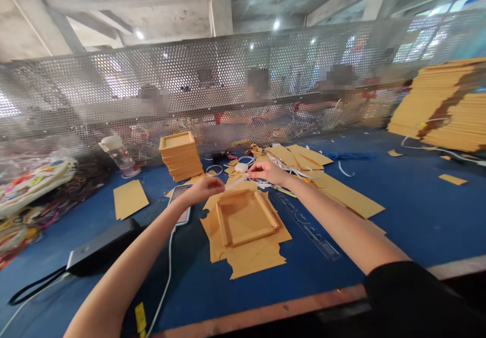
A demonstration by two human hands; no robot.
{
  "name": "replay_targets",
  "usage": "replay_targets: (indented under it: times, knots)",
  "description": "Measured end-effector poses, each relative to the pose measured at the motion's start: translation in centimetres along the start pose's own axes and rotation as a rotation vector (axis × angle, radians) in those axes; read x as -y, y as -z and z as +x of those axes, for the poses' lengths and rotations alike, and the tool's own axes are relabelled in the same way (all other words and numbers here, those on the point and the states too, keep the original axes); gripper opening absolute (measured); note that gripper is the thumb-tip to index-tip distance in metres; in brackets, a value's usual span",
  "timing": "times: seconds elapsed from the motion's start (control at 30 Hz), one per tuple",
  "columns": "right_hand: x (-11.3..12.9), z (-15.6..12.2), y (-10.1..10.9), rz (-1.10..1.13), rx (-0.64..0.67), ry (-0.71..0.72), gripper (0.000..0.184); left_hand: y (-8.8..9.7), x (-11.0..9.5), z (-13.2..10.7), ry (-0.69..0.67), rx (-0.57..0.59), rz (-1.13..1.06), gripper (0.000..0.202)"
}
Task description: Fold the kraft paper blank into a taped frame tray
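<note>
A thin white strip (236, 182) is stretched between my two hands. One end is pinched in the fingers of my left hand (206, 188), the other in those of my right hand (269, 172). Just below the strip lies a shallow tan cardboard tray (248, 219) with raised edges, its open side up. It rests on several flat, notched pieces of tan card (258, 266). Beyond my right hand are loose white strips and scraps. A phone (184, 206) with a white cable lies beside my left hand.
Folded trays stand in a stack (181, 155) at the back left, near a clear bottle (119, 155). A clear ruler (309, 226) lies under my right arm. A black power bank (104, 247) is at left. Tall card piles (436, 105) stand far right. Perforated metal sheeting (212, 89) closes off the back.
</note>
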State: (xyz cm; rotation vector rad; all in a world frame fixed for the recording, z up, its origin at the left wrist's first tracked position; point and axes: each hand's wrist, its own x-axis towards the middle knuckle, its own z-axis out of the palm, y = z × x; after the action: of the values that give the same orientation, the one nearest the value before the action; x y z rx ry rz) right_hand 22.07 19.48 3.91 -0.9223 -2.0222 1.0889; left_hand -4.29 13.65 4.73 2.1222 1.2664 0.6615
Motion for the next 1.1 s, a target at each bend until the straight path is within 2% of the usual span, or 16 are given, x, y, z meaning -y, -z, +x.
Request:
replay_targets:
  times: [0.3, 0.53, 0.67, 0.8, 1.1]
  knots:
    - [-0.5, 0.2, -0.5, -0.133, -0.075, -0.052, 0.011, -0.1, 0.7, 0.5, 0.054, -0.093, 0.029, 0.022]
    - [-1.6, 0.2, -1.1, -0.255, -0.104, -0.073, 0.015, -1.2, 1.4, 0.8, 0.137, -0.145, 0.101, 0.027]
    - [-2.2, 0.1, -1.9, -0.346, -0.078, -0.076, 0.018, -1.7, 1.5, 0.7, 0.176, -0.173, 0.191, 0.02]
    - [-2.9, 0.1, -2.3, -0.436, -0.049, -0.03, 0.014, -2.0, 1.3, 0.6, 0.185, -0.16, 0.246, 0.012]
    - [-3.9, 0.0, -1.7, -0.507, 0.071, 0.034, 0.011, -2.6, 1.1, 0.7, 0.196, -0.135, 0.307, 0.012]
